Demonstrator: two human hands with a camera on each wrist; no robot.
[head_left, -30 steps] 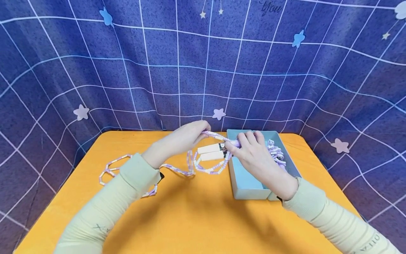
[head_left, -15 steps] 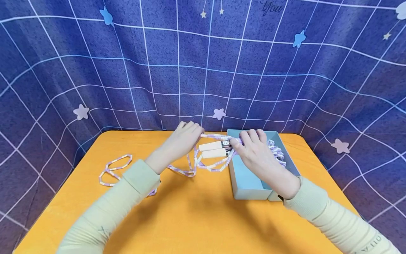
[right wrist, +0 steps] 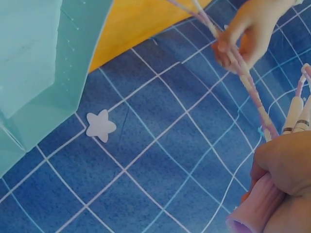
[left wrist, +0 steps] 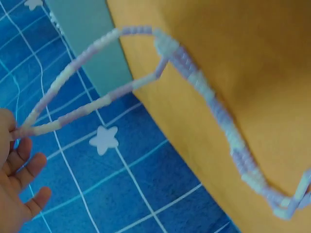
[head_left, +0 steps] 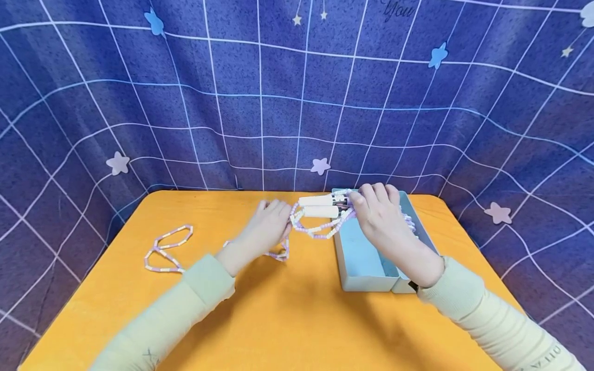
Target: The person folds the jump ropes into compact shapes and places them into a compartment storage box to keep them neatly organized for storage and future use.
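Beaded rope (left wrist: 221, 115), white and lavender, runs between both hands. The rest drops from the left hand and trails to loose loops at bench left; sleeve hides part of the path, so continuity is likely, not confirmed.

Right hand (head_left: 382, 214): gripping gathered coils plus two white handles (head_left: 320, 212), side by side, ends pointing left out of the fist. Presumably one grip so handles and coils act as a single bundle. Right wrist view also shows a hollow pinkish tube (right wrist: 260, 199) in that grip; can't tell if it's joined to the handles.

Left hand (head_left: 269, 221): pinching the rope, remaining fingers loosely bent. Two strands meet at the pinch, so it probably holds both to keep the run paired and off the coils. Nothing else seen in it.

Both hands look lifted off the bench (head_left: 297, 319), given shadows below. Likely slack room for the hanging rope.

Blue-green box (head_left: 368, 283) sits at bench right, right hand over its left part in head view; height above it unclear. Second beaded bundle (head_left: 410, 224) in its right part, mostly behind that hand. Grid curtain (head_left: 278, 118) behind.
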